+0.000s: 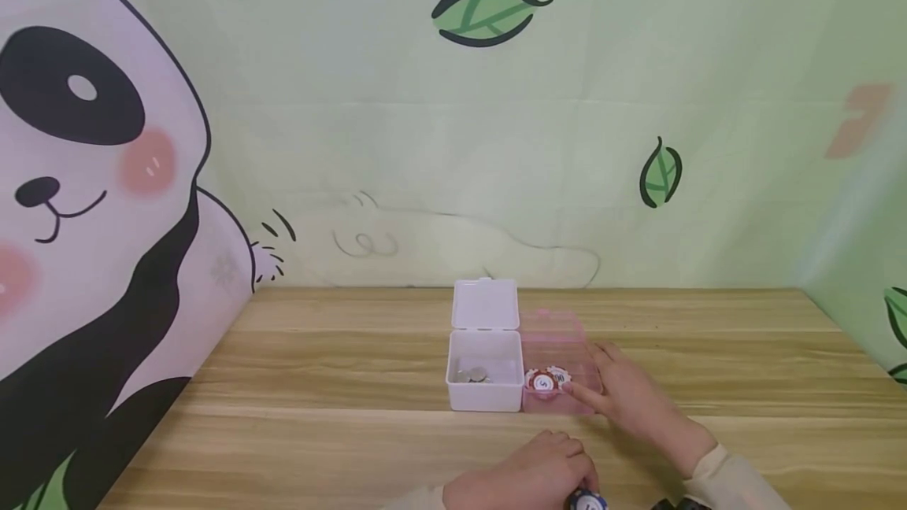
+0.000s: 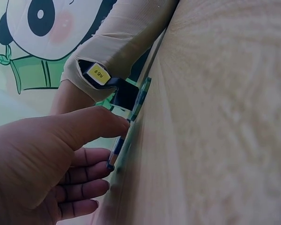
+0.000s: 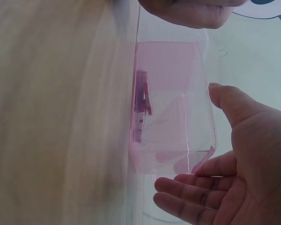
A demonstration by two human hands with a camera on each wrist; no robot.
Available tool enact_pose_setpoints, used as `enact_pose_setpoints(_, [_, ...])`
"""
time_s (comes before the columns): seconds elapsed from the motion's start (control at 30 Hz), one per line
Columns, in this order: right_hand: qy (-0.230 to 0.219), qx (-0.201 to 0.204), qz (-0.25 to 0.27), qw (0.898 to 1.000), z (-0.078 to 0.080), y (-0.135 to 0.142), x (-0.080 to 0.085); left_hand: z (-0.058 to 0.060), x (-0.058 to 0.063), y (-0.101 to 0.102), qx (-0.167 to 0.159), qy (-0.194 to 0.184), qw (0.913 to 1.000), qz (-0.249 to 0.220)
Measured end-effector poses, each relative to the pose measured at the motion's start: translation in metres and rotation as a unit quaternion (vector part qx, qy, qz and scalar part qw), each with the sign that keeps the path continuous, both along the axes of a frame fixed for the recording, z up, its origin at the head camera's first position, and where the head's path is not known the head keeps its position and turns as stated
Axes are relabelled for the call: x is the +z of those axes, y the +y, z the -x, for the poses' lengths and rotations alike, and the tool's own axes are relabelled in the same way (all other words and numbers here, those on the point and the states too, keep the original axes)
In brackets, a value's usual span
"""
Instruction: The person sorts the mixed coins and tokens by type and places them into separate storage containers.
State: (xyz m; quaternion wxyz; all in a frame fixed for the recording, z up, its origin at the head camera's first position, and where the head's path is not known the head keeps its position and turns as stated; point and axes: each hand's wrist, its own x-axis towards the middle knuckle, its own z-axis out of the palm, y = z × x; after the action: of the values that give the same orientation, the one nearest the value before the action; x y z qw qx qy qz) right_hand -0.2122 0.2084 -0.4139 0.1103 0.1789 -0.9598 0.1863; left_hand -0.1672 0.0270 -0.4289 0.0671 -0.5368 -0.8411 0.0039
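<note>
My left hand (image 1: 527,474) is low in front of the boxes, with a blue poker chip (image 1: 588,500) at its fingertips. In the left wrist view, thumb and fingers pinch this chip (image 2: 115,152) close to the tabletop. A green-edged chip (image 2: 141,99) shows just past it. My right hand (image 1: 634,392) rests at the right side of a see-through pink box (image 3: 171,140), thumb by the rim and the other fingers loosely extended. Inside that open box lie a red-and-white chip (image 1: 542,382) and a whitish chip (image 1: 562,376).
Against the pink box's left side stands a white box (image 1: 485,397), lid (image 1: 486,304) raised, with several silvery coins (image 1: 476,375) inside. Both boxes sit on a wood-grain table (image 1: 319,384). Behind it hangs a green panda-print backdrop (image 1: 340,140). A black wrist device (image 2: 125,94) is on my right sleeve.
</note>
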Motion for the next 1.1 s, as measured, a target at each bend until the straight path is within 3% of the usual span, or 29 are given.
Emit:
enact_pose_setpoints(0.47, [0.000, 0.002, 0.000, 1.000, 0.000, 0.001, -0.001, -0.001, 0.009, -0.004, 0.000, -0.002, 0.9997, -0.023])
enact_pose_setpoints(0.7, [-0.006, 0.000, 0.002, 1.000, 0.000, 0.001, -0.001, 0.001, 0.012, -0.008, -0.002, -0.023, 0.9989, -0.041])
enact_pose_setpoints(1.1, [0.005, 0.002, 0.003, 1.000, 0.000, 0.000, -0.001, 0.001, 0.017, -0.011, -0.005, 0.016, 0.9982, -0.057])
